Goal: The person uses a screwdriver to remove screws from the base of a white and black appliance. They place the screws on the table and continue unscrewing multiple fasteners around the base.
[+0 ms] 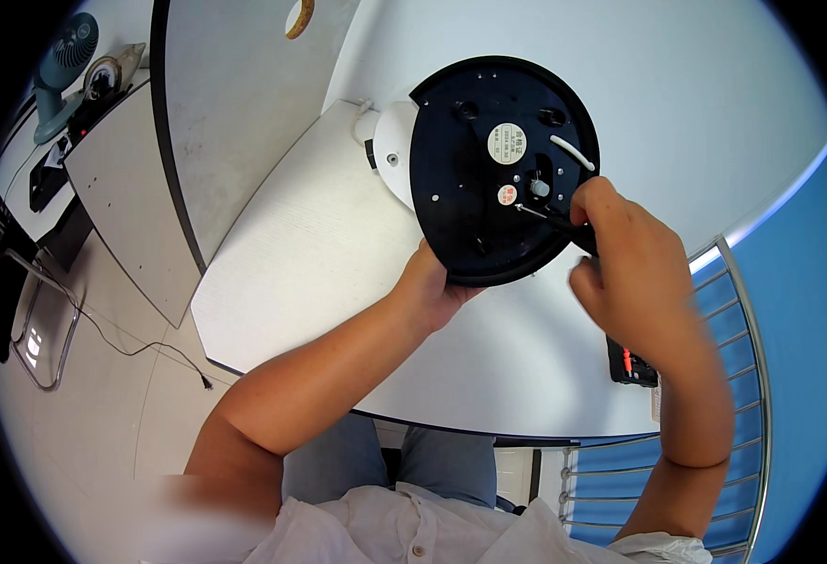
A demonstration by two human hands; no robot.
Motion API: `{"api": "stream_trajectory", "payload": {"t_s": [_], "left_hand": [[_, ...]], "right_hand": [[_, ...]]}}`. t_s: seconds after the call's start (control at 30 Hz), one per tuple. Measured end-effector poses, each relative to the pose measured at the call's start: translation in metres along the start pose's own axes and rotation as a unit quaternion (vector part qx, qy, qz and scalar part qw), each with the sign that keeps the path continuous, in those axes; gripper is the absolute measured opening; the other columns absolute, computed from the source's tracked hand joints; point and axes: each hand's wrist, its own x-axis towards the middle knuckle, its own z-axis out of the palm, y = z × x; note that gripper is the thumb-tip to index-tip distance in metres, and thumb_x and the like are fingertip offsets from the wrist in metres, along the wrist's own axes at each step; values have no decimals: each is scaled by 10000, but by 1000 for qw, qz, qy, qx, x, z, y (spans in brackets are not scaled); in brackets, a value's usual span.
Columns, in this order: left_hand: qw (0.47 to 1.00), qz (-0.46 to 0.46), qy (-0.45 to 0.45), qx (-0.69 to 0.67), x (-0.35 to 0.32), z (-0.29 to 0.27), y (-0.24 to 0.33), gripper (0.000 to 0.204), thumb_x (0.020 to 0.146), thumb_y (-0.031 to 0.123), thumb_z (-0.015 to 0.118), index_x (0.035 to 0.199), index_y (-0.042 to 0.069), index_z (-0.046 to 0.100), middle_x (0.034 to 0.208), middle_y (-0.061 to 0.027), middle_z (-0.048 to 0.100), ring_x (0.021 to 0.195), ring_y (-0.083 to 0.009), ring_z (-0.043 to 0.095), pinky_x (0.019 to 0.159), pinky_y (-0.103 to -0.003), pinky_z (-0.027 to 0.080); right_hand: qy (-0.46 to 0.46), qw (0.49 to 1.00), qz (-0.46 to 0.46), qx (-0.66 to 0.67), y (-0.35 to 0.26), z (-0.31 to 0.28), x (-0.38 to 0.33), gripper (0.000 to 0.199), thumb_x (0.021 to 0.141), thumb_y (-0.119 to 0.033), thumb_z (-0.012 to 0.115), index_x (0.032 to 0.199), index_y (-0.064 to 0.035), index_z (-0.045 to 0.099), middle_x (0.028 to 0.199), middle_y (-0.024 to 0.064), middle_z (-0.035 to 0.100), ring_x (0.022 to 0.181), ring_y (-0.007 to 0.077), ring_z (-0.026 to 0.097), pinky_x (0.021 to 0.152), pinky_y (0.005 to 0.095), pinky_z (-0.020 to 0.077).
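Note:
A round black appliance base [460,174] is held up, its underside facing me, with a flat cut along its left side. My left hand [430,289] grips its lower rim, the fingers hidden behind it. A screwdriver [578,235] with a dark handle is clasped in my right hand [634,268]. Its thin metal tip meets the base beside a small red-and-white sticker [507,195]. Above that sits a larger round sticker [506,144]. On the base's right side, a short white cord [573,153] sticks out. A white housing [394,141] shows behind the left edge.
A white table [338,244] lies beneath, with a black box [631,362] holding red-tipped pieces near its right edge. A grey partition [244,103] rises at left; beyond it stands a fan [68,56]. A cable with a plug [207,383] lies on the floor. Metal railing [756,376] curves at right.

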Motion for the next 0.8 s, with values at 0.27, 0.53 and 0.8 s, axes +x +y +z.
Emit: {"api": "stream_trajectory", "payload": {"t_s": [0.27, 0.53, 0.8], "left_hand": [[1000, -7, 5, -10, 3, -1, -1, 507, 891, 342, 619, 1293, 101, 427, 1177, -65, 579, 1045, -179, 603, 895, -316, 518], [1000, -1, -11, -6, 2, 1, -1, 497, 891, 326, 619, 1287, 88, 435, 1188, -79, 578, 1067, -190, 602, 890, -323, 529], [1000, 9, -13, -8, 1, 1, -1, 506, 891, 340, 616, 1290, 89, 432, 1199, -78, 568, 1069, -188, 596, 886, -320, 526]], "right_hand": [[40, 997, -63, 33, 9, -1, 1, 357, 662, 137, 604, 929, -38, 442, 817, 116, 448, 753, 316, 519, 641, 394, 425], [85, 991, -74, -73, 11, 2, -1, 196, 763, -88, 680, 875, -68, 520, 760, 80, 517, 726, 245, 567, 592, 356, 471], [50, 993, -54, -96, 11, 10, -6, 235, 785, -180, 695, 901, -77, 519, 742, 65, 534, 712, 218, 583, 547, 340, 462]]}}
